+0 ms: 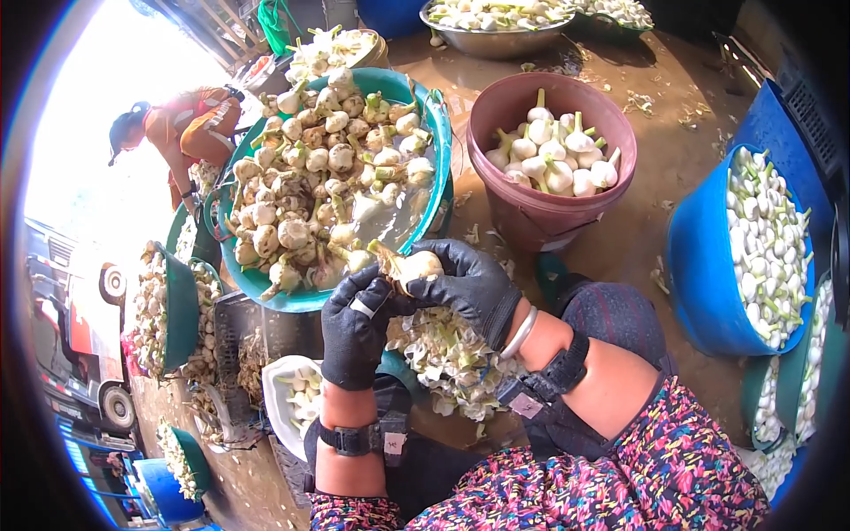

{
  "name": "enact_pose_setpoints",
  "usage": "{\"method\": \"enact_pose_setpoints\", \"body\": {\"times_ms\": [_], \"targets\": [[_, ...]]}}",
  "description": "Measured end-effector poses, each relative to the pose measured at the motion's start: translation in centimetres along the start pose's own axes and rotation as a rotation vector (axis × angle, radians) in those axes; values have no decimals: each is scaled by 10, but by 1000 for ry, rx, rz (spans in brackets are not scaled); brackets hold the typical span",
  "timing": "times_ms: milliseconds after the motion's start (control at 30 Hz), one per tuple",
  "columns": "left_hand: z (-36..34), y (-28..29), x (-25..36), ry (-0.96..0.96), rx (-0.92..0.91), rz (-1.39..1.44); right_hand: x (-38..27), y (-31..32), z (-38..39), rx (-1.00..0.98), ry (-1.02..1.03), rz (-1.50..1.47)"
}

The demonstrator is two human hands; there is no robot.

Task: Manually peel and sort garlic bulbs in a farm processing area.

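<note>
Both my hands wear black gloves and meet in front of me over a garlic bulb [423,265] with brownish outer skin. My right hand [478,292] is closed around the round part of the bulb. On its stem side, my left hand [356,327] pinches with curled fingers; a pale band shows on one finger. Just beyond them stands a teal tub [310,303], heaped with unpeeled garlic bulbs [301,177] and some water. To the right, a pink bucket [540,212] contains cleaner white bulbs [558,159]. Loose garlic peels [456,363] lie piled below my hands.
A white container [276,389] with garlic stands left of my left forearm. Blue tubs [695,274] of white garlic line the right side, and a metal basin [496,42] of garlic stands at the back. Another person [190,133] bends over tubs at far left, near a parked vehicle [80,319].
</note>
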State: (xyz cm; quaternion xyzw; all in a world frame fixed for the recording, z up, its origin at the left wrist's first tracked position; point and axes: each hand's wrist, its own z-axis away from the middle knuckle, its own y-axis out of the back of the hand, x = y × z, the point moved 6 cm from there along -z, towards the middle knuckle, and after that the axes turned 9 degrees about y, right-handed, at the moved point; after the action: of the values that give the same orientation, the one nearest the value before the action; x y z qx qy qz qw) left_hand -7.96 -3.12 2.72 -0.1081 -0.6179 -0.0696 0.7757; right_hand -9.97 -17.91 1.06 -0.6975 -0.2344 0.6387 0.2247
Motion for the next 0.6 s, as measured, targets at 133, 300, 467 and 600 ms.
{"method": "enact_pose_setpoints", "body": {"times_ms": [133, 300, 467, 600], "targets": [[6, -6, 21, -460, -4, -705, -7, -5, 4, -31, 83, 132], [-2, -14, 11, 80, 30, 132, -20, -3, 5, -63, 284, 465], [-6, -7, 8, -44, -91, -293, -27, -13, 6, -182, 518, 841], [0, -9, -1, 229, -122, 277, -6, -10, 5, -110, 187, 231]]}}
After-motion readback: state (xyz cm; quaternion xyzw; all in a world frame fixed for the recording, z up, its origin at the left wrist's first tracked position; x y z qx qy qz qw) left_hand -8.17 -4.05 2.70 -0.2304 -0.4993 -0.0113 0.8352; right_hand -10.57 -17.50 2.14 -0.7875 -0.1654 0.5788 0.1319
